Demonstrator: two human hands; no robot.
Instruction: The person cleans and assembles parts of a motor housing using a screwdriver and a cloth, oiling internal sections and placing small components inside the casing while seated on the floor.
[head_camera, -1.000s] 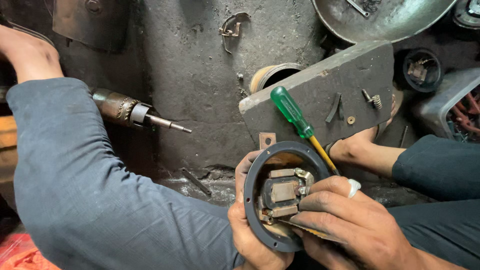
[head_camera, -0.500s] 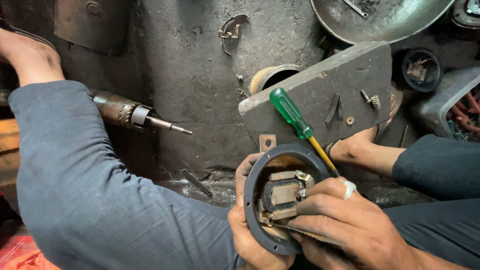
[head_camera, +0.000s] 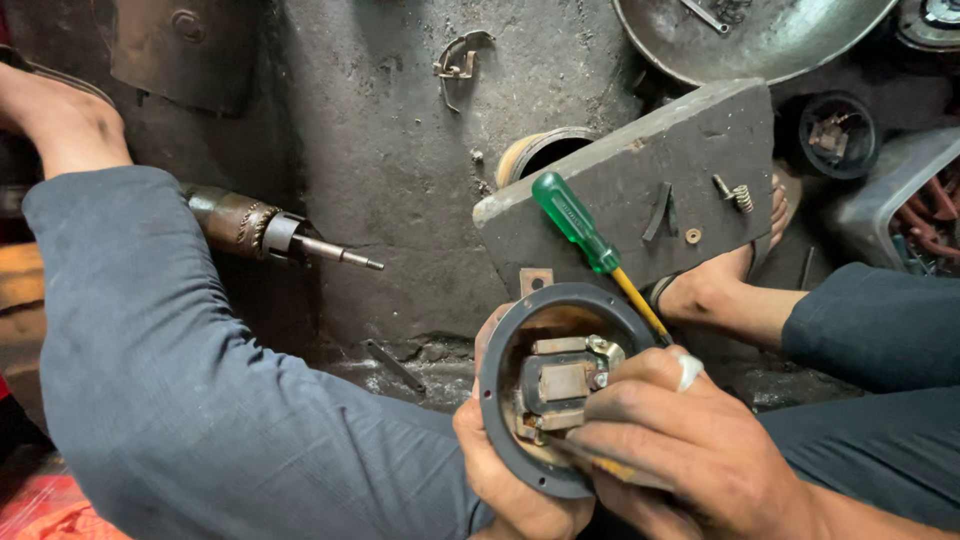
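My left hand (head_camera: 510, 485) grips a round dark motor end cap (head_camera: 497, 350) from below and holds it tilted toward me. A metal brush holder (head_camera: 560, 385) sits inside the cap. My right hand (head_camera: 690, 450), with a white wrap on one finger, lies over the cap's lower right edge. It holds a screwdriver with a green handle (head_camera: 575, 222) and a yellow shaft. The handle points up and left, and the tip is hidden under my fingers. A thin yellowish piece also shows under my right fingers at the cap's rim.
My trousered left leg (head_camera: 180, 380) crosses the left side, and my right foot (head_camera: 720, 290) rests under a grey slab (head_camera: 640, 180) bearing small screws. A shafted motor part (head_camera: 270, 232) lies on the dark floor. A metal bowl (head_camera: 760, 35) and a wound stator (head_camera: 900, 210) are at the upper right.
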